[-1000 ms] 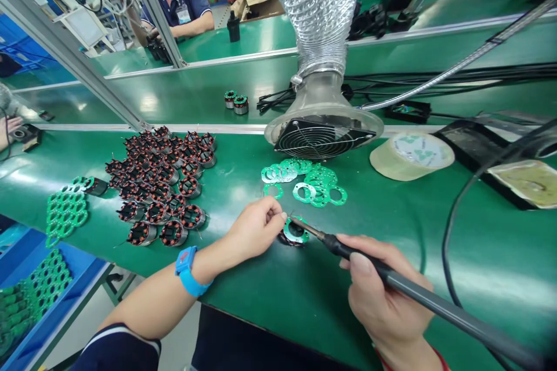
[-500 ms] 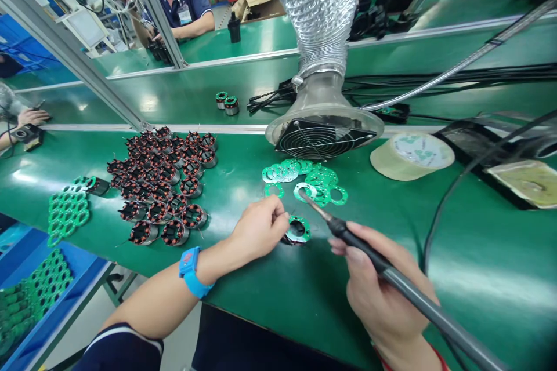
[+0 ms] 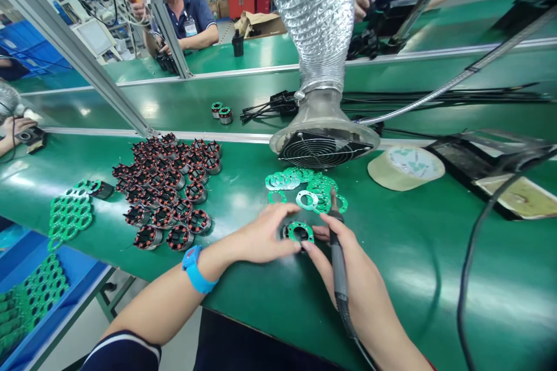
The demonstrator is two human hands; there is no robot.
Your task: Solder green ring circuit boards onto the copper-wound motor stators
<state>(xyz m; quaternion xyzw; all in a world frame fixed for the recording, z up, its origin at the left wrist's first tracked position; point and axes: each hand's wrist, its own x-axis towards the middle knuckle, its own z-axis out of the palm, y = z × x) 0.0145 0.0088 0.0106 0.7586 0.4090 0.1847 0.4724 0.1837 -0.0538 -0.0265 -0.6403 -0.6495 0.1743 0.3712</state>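
Note:
A motor stator topped by a green ring-shaped circuit board (image 3: 300,233) stands on the bench between my hands. My left hand (image 3: 261,235), with a blue wrist strap (image 3: 196,269), curves round its left side, thumb at the front and index finger at the back. A soldering iron (image 3: 338,261) is held in my right hand (image 3: 363,269), its tip pointing up and away. Fingertips of that same hand reach the stator's right side. Just beyond lie several loose green ring boards (image 3: 321,191), one showing a white face (image 3: 307,200).
Many copper-wound stators (image 3: 167,185) crowd the left, near a green board panel (image 3: 69,217). A fume extractor (image 3: 324,142) hangs ahead. At right are a tape roll (image 3: 404,168), a tray with a yellowish pad (image 3: 517,194) and a cable (image 3: 467,278). Co-workers sit across the bench.
My left hand has opened from a closed pose to span the stator. My right hand has come left to the stator, swinging the soldering iron more upright, its tip away from me.

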